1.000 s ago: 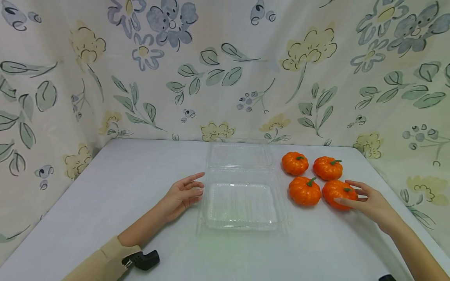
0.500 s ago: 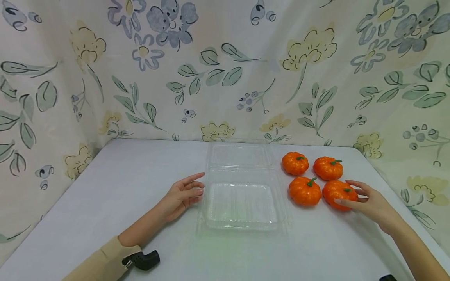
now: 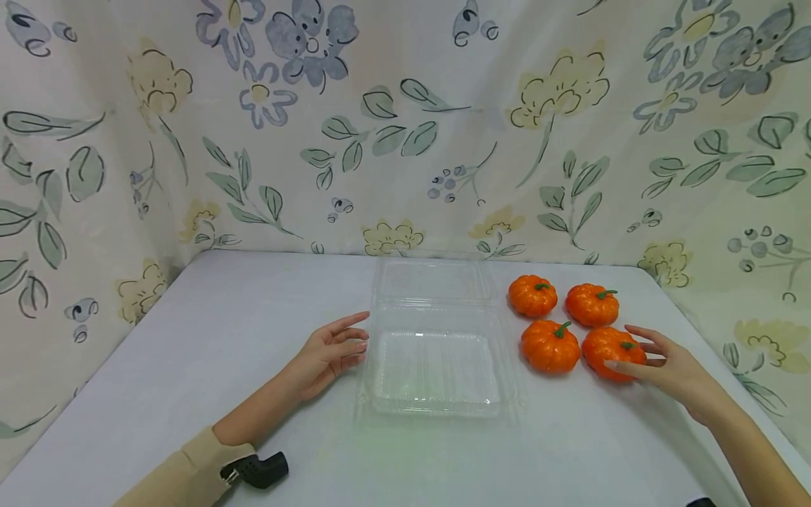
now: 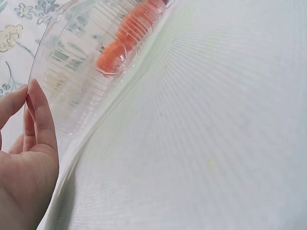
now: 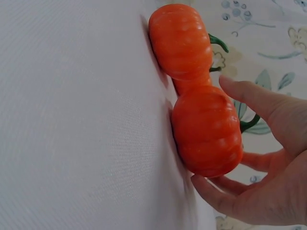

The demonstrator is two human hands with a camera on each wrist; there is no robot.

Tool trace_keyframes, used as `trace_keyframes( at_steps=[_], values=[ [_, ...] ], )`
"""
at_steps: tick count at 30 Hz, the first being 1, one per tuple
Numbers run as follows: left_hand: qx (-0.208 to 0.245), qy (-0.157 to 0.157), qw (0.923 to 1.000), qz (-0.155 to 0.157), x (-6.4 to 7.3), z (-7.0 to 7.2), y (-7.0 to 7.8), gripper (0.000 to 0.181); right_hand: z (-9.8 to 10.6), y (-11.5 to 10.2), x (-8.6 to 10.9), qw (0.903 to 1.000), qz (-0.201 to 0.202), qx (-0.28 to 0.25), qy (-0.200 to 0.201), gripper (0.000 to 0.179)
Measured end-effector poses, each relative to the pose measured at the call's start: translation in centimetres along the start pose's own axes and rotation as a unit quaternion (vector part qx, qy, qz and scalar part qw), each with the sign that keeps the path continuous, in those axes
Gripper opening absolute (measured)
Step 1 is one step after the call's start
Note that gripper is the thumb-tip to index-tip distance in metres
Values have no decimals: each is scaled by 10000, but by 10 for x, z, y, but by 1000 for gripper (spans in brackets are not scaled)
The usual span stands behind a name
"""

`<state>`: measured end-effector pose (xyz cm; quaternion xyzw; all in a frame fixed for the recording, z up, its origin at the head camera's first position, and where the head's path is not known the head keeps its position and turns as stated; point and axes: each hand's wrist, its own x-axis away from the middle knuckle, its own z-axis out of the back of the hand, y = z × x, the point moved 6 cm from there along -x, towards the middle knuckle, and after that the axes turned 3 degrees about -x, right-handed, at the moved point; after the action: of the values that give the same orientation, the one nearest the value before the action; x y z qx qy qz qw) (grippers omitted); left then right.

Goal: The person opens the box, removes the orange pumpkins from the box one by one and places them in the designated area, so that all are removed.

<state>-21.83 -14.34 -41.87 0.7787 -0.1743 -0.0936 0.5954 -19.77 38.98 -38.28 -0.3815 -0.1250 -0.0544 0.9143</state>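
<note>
A clear plastic clamshell container [image 3: 437, 407] lies unfolded on the table, its lid [image 3: 432, 282] toward the back. My left hand [image 3: 329, 355] is beside its left edge, with fairly straight, spread fingers whose tips touch that side. In the left wrist view the fingertips [image 4: 36, 88] overlap the container's edge. At the right, my right hand [image 3: 678, 373] grips the front right toy pumpkin [image 3: 611, 352], orange with a green stem. Its thumb is in front and fingers are around the right side. In the right wrist view that pumpkin [image 5: 206, 134] sits on the cloth between thumb and fingers.
Three more orange pumpkins stand close by: one at front left [image 3: 548, 346], one at back left [image 3: 532, 296], one at back right [image 3: 592, 305]. A white cloth covers the table [image 3: 253, 310]. A floral curtain [image 3: 405, 176] hangs behind and at both sides.
</note>
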Motion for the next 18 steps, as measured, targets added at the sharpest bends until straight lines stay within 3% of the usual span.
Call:
trace_keyframes(
  at_steps=[11,18],
  values=[
    [86,-162,9998,-93,1,2,0,64,4,-6,3,9997,184,92,112,96],
    [167,-99,9998,-10,1,2,0,62,10,-9,8,9993,323,120,114,92]
  ],
)
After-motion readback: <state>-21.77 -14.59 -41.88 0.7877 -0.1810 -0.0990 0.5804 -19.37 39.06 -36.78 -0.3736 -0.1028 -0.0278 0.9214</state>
